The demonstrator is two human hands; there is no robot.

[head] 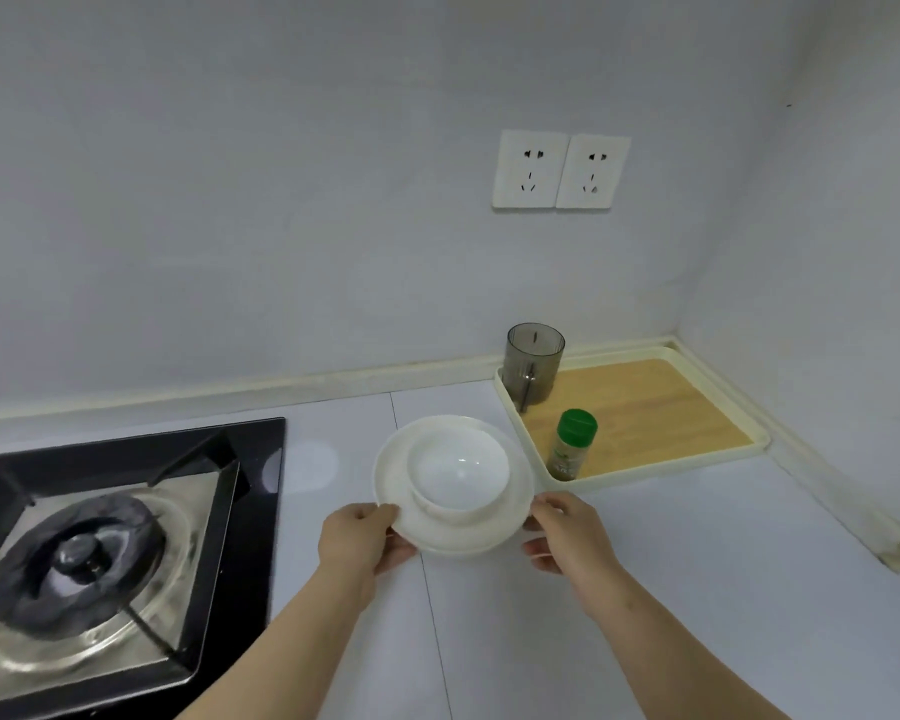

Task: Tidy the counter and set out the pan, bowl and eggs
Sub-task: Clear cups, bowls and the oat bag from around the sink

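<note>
While the left hand grips the white plate at its left rim, thumb on top and fingers under, the right hand grips the right rim the same way. White bowl sits upright in the middle of the plate, looks empty. Plate is over the pale surface, between the black stove on the left and the cream tray on the right; lifted or resting, cannot tell. On the tray: grey cup at the back left corner, green-capped bottle upright at the front left, just beside the plate. Something thin stands inside the cup, too dim to name. Two white sockets on the wall above.
</note>
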